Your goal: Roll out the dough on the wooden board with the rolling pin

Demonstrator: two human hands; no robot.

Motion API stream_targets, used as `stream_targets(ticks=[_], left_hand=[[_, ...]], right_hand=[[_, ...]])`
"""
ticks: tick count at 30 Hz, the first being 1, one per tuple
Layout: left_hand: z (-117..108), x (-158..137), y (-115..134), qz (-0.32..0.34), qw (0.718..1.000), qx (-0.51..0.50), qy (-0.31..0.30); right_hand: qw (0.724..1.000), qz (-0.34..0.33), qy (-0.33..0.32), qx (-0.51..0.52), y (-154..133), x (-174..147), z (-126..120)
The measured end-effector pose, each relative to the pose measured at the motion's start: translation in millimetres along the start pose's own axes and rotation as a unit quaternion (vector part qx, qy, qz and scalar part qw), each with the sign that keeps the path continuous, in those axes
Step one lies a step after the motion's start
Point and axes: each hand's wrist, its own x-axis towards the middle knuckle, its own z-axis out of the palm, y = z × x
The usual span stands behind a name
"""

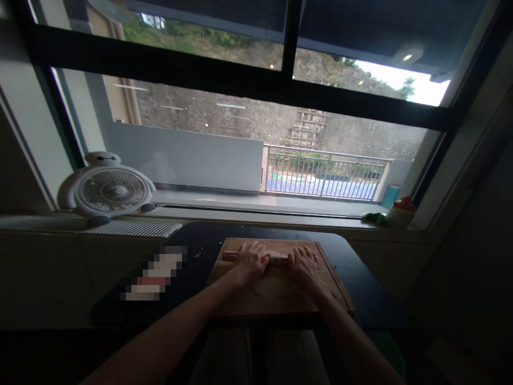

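Head view, from my remote station: I have both bare hands on a brown cylindrical wooden rolling pin [284, 260], which lies crosswise near the far side of a light-brown rectangular wooden board [236, 305]. Left hand [251, 259]: over the pin's left part, fingers reaching forward past it, handle end showing beyond. Right hand [303, 264]: over the right part, fingers spread and extended. Hands apart from each other, a short stretch of pin bare between them; I read both as laid open rather than clamped. A pale, thin sheet of dough [274, 287] lies on the board, under and nearer than the pin; its outline is faint in this light. Board rests on a black table [366, 289] with white specks. Sill, left: a white figure-shaped fan [116, 188].
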Motion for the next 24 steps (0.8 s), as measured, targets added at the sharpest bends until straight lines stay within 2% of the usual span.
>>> stream_targets(ticks=[5, 10, 19, 21, 24], left_hand=[[-3, 3, 2, 0.000, 0.999, -0.008, -0.043], [-1, 11, -4, -0.015, 0.996, -0.017, -0.081], [17, 82, -33, -0.110, 0.983, -0.013, -0.144], [17, 88, -35, -0.114, 0.982, -0.013, -0.150], [15, 82, -34, -0.098, 0.983, -0.014, -0.154]], right_hand=[[0.997, -0.041, -0.063, -0.029, -8, 9, -11], [0.988, -0.059, -0.118, -0.075, -12, 39, -10], [0.987, -0.026, -0.138, -0.072, -16, 90, 9], [0.988, -0.024, -0.139, -0.070, -16, 92, 9], [0.989, -0.024, -0.135, -0.064, -16, 86, 7]])
